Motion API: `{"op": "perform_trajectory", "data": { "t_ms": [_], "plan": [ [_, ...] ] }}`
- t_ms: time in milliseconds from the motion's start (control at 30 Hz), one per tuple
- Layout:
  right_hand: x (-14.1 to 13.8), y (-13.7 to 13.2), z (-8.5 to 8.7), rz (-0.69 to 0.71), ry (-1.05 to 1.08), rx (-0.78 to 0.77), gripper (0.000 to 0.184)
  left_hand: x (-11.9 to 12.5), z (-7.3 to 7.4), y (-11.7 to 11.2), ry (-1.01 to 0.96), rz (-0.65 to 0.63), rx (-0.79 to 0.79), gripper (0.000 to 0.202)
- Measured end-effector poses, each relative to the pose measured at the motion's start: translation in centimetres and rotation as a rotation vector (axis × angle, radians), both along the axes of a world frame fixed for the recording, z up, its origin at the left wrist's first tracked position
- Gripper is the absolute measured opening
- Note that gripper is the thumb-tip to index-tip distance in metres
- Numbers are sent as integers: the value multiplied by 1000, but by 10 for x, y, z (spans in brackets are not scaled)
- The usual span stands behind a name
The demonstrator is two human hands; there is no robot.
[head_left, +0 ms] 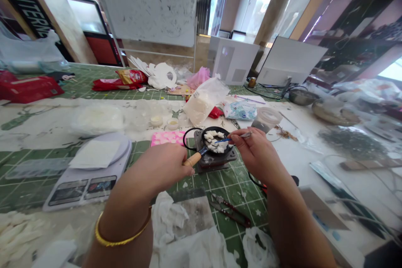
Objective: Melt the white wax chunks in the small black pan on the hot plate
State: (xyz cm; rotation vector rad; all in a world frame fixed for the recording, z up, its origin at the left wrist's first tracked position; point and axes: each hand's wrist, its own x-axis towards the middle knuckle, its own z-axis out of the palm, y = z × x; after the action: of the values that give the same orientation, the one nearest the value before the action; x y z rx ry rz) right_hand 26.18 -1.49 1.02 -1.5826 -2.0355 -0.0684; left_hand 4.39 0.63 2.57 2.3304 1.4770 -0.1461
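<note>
A small black frying pan (216,155) rests on a little dark hot plate (220,162), with white chunks (214,135) inside. My left hand (168,161) is closed around its wooden handle (192,159). Between the fingers of my right hand (256,150) is a thin blue stick-like tool (223,140), its tip among the white chunks. The tool's exact kind is not clear. Behind my left hand lies a pink silicone mould (168,138). Red-handled thread snips (232,212) lie on the green mat below the hot plate.
A kitchen scale (91,184) with white paper on it stands at left. Crumpled white tissue (169,217) lies in front. Behind the pan are a clear bag of white material (205,100), a plastic cup (266,119) and small tubs (172,124). Cables run at right.
</note>
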Motion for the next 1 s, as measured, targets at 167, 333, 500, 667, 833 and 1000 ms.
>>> {"op": "perform_trajectory", "data": {
  "t_ms": [167,333,500,667,833,1000],
  "plan": [
    [1,0,0,-39,-26,0,28,0,0,0,7,2,-10,34],
    [0,1,-1,13,-3,-22,27,1,0,0,20,2,4,32],
    [1,1,0,-37,-14,-18,29,1,-1,0,16,7,-1,32],
    [1,2,0,-9,-13,-47,27,1,-2,0,7,3,-4,32],
    [3,0,1,-9,-21,-48,29,1,-1,-1,7,3,-2,32],
    [0,1,0,19,15,-52,27,1,-1,0,12,5,-3,32]
  ]
}}
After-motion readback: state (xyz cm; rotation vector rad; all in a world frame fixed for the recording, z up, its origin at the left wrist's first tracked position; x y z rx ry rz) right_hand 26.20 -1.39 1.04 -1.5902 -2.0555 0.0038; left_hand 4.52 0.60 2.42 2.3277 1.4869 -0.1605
